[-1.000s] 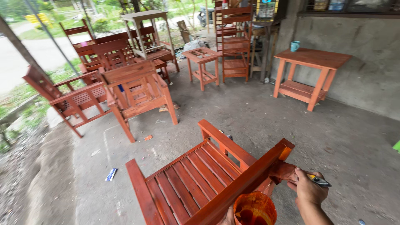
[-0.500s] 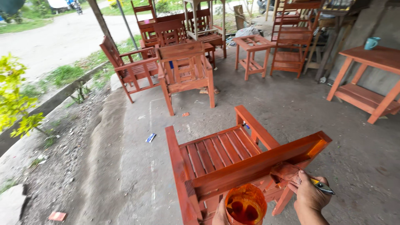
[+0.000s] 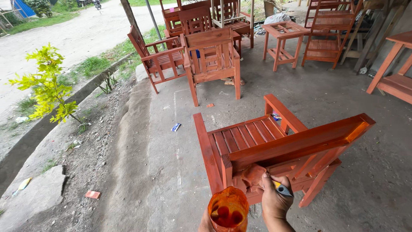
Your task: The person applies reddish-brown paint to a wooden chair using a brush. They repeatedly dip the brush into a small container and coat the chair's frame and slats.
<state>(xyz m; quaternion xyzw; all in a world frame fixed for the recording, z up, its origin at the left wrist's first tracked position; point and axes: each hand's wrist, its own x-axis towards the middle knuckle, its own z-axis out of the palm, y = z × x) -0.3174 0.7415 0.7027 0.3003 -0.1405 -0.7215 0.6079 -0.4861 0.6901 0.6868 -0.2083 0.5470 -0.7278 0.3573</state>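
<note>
My right hand [image 3: 274, 201] grips a paintbrush [image 3: 282, 189] with a yellow and dark handle. An orange-stained rag or brush head [image 3: 253, 175] presses against the back of a red-orange wooden armchair [image 3: 274, 148]. My left hand [image 3: 207, 223] shows only at the bottom edge, under a translucent orange cup [image 3: 228, 209] of stain that it holds upright. The chair stands on the concrete floor, with its slatted seat facing away from me and its top rail right above my right hand.
More stained chairs [image 3: 212, 58] and small tables [image 3: 284, 38] stand farther back on the concrete. A table [image 3: 395, 68] is at the right edge. On the left are a dirt strip, a small yellow-green shrub [image 3: 49, 83], a curb and a road. Litter lies on the ground.
The view has swung to the right around the chair, and more dirt and the shrub show. My right hand has moved left along the chair back. The cup stays low in front.
</note>
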